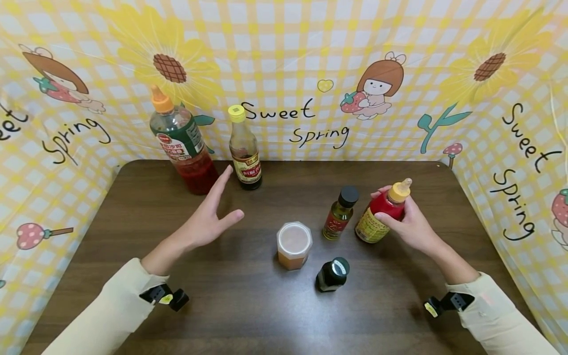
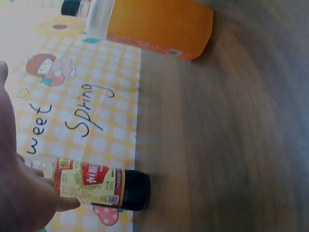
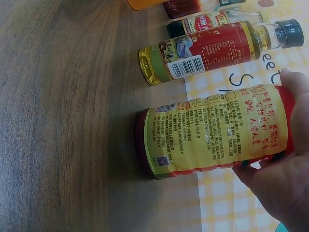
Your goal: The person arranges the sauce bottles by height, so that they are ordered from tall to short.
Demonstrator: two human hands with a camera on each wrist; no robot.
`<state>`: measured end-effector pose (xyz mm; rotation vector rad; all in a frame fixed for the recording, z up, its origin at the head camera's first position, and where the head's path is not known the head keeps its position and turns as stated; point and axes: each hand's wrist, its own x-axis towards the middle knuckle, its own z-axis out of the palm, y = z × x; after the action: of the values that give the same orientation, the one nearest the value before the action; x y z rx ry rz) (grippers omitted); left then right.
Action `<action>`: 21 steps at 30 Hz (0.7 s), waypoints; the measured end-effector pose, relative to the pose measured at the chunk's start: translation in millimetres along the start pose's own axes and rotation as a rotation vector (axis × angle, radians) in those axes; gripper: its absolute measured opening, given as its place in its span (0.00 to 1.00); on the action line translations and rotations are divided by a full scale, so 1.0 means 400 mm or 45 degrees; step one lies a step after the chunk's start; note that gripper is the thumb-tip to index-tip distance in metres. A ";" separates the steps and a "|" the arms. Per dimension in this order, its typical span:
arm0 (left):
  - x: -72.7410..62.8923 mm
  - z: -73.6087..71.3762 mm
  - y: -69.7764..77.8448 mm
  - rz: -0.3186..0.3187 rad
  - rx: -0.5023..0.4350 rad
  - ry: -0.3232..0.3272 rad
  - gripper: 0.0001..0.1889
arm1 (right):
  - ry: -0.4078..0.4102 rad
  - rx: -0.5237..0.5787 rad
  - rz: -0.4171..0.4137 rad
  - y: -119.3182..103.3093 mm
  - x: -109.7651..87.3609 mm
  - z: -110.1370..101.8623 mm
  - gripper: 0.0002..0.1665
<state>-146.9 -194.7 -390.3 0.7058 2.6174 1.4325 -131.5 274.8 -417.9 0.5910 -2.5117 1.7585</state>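
Note:
My right hand grips a red ketchup squeeze bottle with a yellow cap, thumb on one side and fingers round the other. In the right wrist view its yellow label faces the camera. My left hand is held over the table with fingers stretched out and thumb apart, touching nothing. Nearest to it is a yellow-capped glass bottle of dark liquid, whose label shows in the left wrist view behind the fingers. Just left of the ketchup stands a small olive oil bottle with a black cap.
A large orange-capped bottle of red sauce stands at the back left. In the middle are a white-lidded jar with orange contents and a small dark bottle. Checked cloth rises behind the wooden table and at both sides.

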 end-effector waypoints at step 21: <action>-0.012 0.093 0.025 0.144 -0.077 -0.160 0.53 | 0.002 -0.005 -0.003 0.002 0.000 0.000 0.31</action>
<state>-128.8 -163.0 -403.8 0.9185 2.4648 1.4381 -131.9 275.0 -418.3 0.5926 -2.5115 1.7524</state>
